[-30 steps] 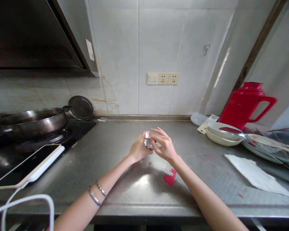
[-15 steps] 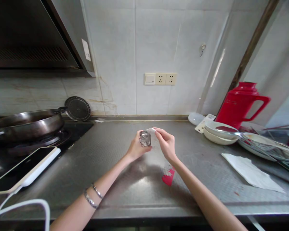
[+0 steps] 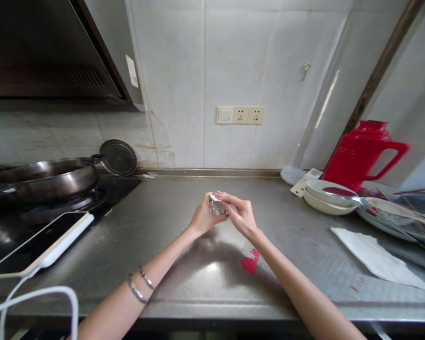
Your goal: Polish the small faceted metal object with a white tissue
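Observation:
My left hand [image 3: 206, 218] is wrapped round a small clear glass [image 3: 216, 206], its squarish, shiny end turned toward me. Over that glass, my right hand [image 3: 241, 215] has its fingers closed, the fingertips at the upper edge. A bit of white tissue [image 3: 215, 196] shows under those fingertips, pressed against the glass; most of it is hidden. Both hands are held above the steel counter [image 3: 170, 245]. Nearer to me, a torn red scrap [image 3: 250, 264] with a silvery edge lies between my forearms.
To the left are a metal pan [image 3: 53, 179] on the stove, a round dark lid [image 3: 118, 157] and a phone [image 3: 35, 243] with a white cable. On the right stand a red thermos [image 3: 357, 153], stacked bowls [image 3: 331, 203] and a white paper sheet [image 3: 378, 257].
My right hand has moved left, bringing the tissue from beside the glass onto its upper edge. The whole view has shifted slightly.

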Demonstrator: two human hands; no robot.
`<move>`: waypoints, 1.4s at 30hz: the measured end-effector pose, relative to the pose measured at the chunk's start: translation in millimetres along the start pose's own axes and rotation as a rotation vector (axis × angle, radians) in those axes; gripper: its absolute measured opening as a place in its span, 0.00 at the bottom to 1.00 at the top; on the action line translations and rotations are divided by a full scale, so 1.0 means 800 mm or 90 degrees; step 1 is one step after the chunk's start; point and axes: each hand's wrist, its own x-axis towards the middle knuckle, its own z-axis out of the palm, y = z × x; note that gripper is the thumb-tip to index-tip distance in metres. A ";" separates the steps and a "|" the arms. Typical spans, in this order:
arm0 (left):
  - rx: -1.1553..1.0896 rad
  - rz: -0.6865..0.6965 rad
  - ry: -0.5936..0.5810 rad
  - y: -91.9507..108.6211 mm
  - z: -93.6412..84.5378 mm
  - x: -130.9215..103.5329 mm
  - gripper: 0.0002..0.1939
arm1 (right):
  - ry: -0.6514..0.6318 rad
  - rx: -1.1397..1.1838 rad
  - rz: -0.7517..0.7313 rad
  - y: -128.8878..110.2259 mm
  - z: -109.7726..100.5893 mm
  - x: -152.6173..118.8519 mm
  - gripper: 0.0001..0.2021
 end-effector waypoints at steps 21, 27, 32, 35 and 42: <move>-0.116 -0.146 -0.032 0.010 -0.002 0.000 0.32 | 0.077 -0.118 -0.091 0.013 -0.010 0.007 0.11; -0.125 -0.178 -0.021 0.016 -0.005 0.000 0.32 | 0.004 -0.127 -0.174 0.024 -0.007 0.003 0.13; -0.135 -0.175 -0.003 0.014 -0.007 0.003 0.33 | -0.016 -0.151 -0.215 0.024 -0.009 0.001 0.13; -0.142 -0.170 -0.009 0.009 -0.009 0.006 0.34 | -0.027 -0.158 -0.233 0.022 -0.010 0.000 0.14; -0.130 -0.184 -0.003 0.012 -0.015 0.010 0.32 | -0.030 -0.177 -0.234 0.012 -0.017 0.001 0.13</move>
